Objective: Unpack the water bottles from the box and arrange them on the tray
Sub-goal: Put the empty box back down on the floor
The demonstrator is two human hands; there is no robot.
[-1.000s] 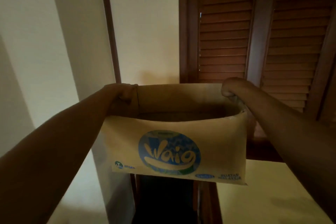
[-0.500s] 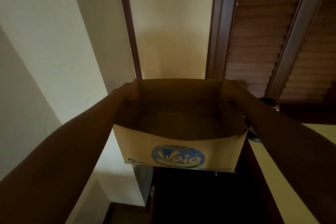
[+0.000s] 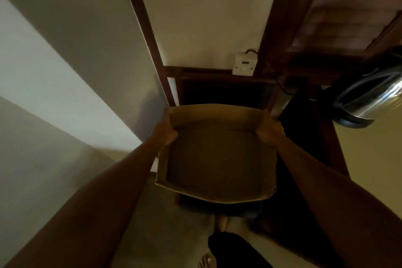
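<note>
I hold an open brown cardboard box (image 3: 215, 159) low in front of me, above the floor, and I look straight down into it. Its inside shows only bare cardboard; no bottle is visible in it. My left hand (image 3: 166, 130) grips the box's left wall near the far corner. My right hand (image 3: 268, 131) grips the right wall opposite. No water bottles and no tray are in view.
A shiny steel kettle (image 3: 369, 95) stands on a pale counter (image 3: 374, 159) at the right. A wall socket (image 3: 244, 64) with a cable sits behind the box. A dark wooden recess (image 3: 221, 93) lies under the box; my feet (image 3: 221, 223) are below.
The box has come down from chest height to near the floor. The view has tilted down, so the printed front face is out of sight and the inside shows.
</note>
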